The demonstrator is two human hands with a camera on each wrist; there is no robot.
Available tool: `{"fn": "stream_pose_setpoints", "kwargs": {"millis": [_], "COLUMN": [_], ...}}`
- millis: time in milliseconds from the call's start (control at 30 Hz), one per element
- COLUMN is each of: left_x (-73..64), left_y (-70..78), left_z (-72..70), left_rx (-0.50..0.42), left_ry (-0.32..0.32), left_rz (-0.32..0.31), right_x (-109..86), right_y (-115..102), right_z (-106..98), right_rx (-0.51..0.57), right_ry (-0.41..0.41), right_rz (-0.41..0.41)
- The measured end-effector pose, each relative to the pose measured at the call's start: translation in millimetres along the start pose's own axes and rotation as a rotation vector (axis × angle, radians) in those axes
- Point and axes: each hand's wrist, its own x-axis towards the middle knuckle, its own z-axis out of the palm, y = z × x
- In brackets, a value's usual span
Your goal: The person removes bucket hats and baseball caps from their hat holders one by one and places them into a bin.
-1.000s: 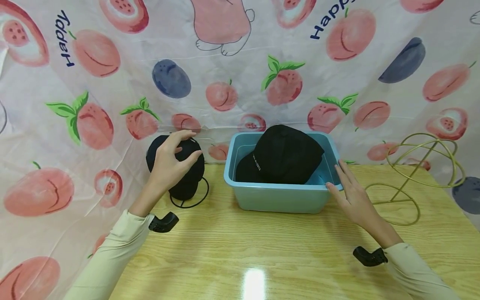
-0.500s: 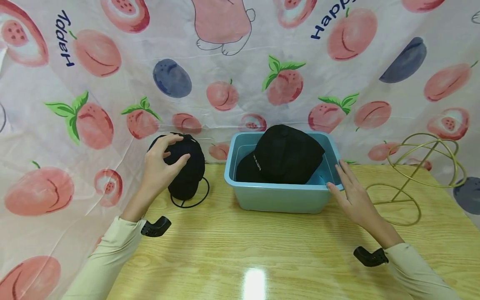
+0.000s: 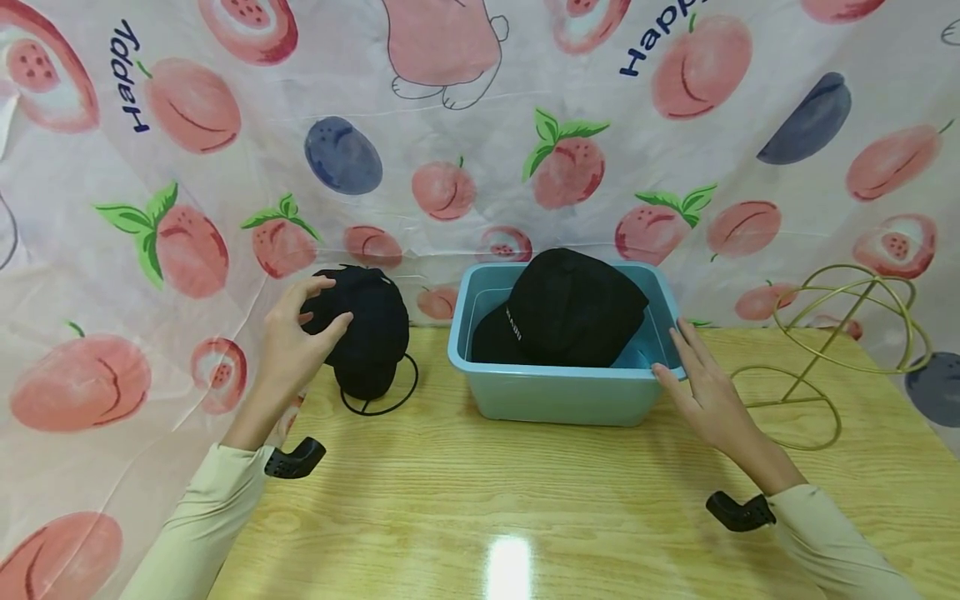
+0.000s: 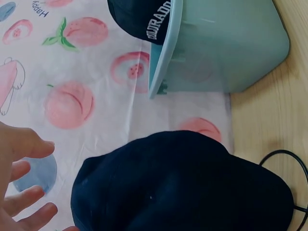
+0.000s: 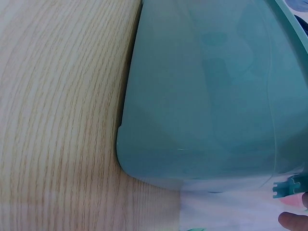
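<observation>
A black cap sits at the left over a black wire ring base. My left hand hovers at the cap's left side with fingers and thumb bent apart, holding nothing; the left wrist view shows a gap between the fingers and most of the cap. A second black cap, with white lettering on it, lies tilted inside a light blue plastic bin. My right hand touches the bin's right rim with extended fingers, its thumb at the front right corner.
A gold wire stand with looped rings stands to the right of the bin on the wooden table. Behind everything hangs a fruit-print cloth, which also runs down the left side.
My left hand has drawn back to the left and slightly down, away from the left cap, uncovering more of it. The right hand and the bin have stayed in place.
</observation>
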Motion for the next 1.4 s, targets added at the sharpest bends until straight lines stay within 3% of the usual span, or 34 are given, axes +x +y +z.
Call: {"fn": "stream_pose_setpoints", "kwargs": {"millis": [300,667,900,1100,1200,1400], "left_x": [-2.8,-8.6,-9.5,-10.8,-12.9,-12.2], "left_y": [-14.8,-28.5,-41.2,-55.8,-61.3,-67.9], "left_z": [-5.2,-5.4,-4.4,0.9,5.4,14.1], "left_rx": [0.044,0.108,0.136,0.089,0.059,0.035], "left_ry": [0.024,0.014,-0.060,-0.132,-0.095,0.059], "left_rz": [-0.032,-0.147,-0.241,-0.306,-0.306,-0.296], "right_x": [0.4,1.2,0.9,0.9,1.5,1.5], "right_y": [0,0,1,3,3,1], "right_z": [0,-1,-1,0,1,0], "right_rx": [0.002,0.006,0.006,0.001,0.000,0.009], "right_ry": [-0.003,-0.009,-0.011,-0.007,-0.009,-0.005], "right_rz": [-0.001,0.006,0.009,0.008,0.006,0.004]}}
